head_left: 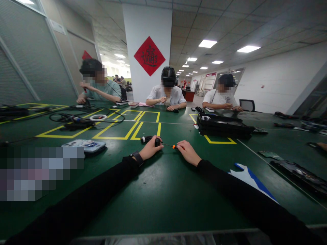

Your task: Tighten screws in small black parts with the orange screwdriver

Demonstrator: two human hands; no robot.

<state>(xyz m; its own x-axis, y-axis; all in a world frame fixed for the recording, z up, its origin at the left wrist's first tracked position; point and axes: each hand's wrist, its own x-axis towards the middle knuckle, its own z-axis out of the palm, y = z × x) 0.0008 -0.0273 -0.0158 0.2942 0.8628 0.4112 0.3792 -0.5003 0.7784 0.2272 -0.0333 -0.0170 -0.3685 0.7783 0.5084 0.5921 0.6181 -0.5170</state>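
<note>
In the middle of the green table (158, 190), my left hand (151, 148) is closed on a small black part (157, 141), its exact kind too small to tell. My right hand (188, 151) grips a screwdriver (174, 147) with an orange collar. Its thin shaft points left and the tip is at the black part; whether it touches cannot be made out. Just beyond my left hand lies a black cylinder with a pale end (146, 139), partly covered by the fingers.
A patterned phone case (85, 146) lies to the left, with tangled black cables (74, 119) farther back. Black trays (224, 126) are stacked back right. A blue-and-white sheet (252, 180) is beside my right forearm. Opened electronics (301, 173) lie far right. Three people sit across the table.
</note>
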